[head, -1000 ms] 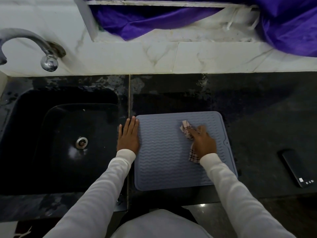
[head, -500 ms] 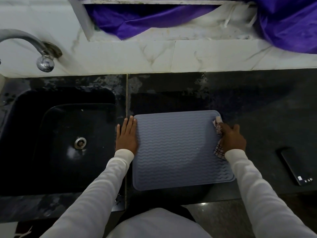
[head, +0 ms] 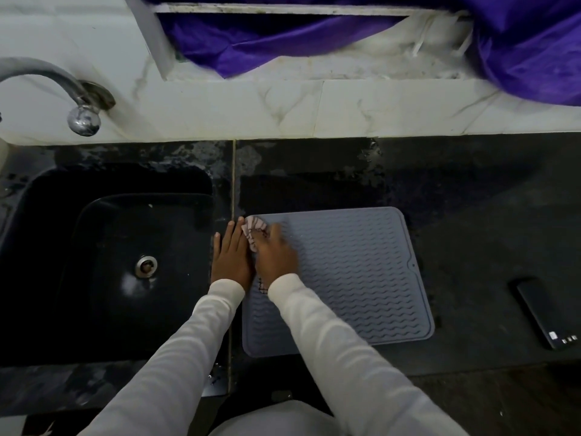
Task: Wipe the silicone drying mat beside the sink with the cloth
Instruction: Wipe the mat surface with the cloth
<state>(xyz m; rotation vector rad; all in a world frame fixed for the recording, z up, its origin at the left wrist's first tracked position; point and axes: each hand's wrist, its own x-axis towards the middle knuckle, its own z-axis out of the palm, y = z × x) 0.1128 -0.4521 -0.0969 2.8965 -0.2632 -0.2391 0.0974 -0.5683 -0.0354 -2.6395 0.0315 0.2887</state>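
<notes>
A person in white sleeves wipes a grey mat (head: 352, 278) that lies flat on the dark desk (head: 487, 215), just right of the sink (head: 103, 262). The right hand (head: 276, 254) bears down on a checked cloth (head: 255, 230) at the mat's far left corner, its fingers motion-blurred, so whether they curl round the cloth or merely press it flat cannot be told. The left hand (head: 232, 258) lies flat, fingers straight and together, on the desk at the mat's left edge, touching the cloth hand. Both forearms reach forward almost in parallel, wrists low.

The chief risk appears to be the mat creeping. A hard stroke away from the sink could drag the light silicone rightward, since the steadying hand seems to rest beside the edge rather than on it. The wet-looking patches on the desk behind the mat would make that slide easier. A sweep carried too far could also reach the phone (head: 547, 313), which lies near the mat's right side, and nudge it toward the front edge. With the cloth bunched small, the wavy ribs may be skimmed rather than cleaned, leaving the near rows unwiped.
</notes>
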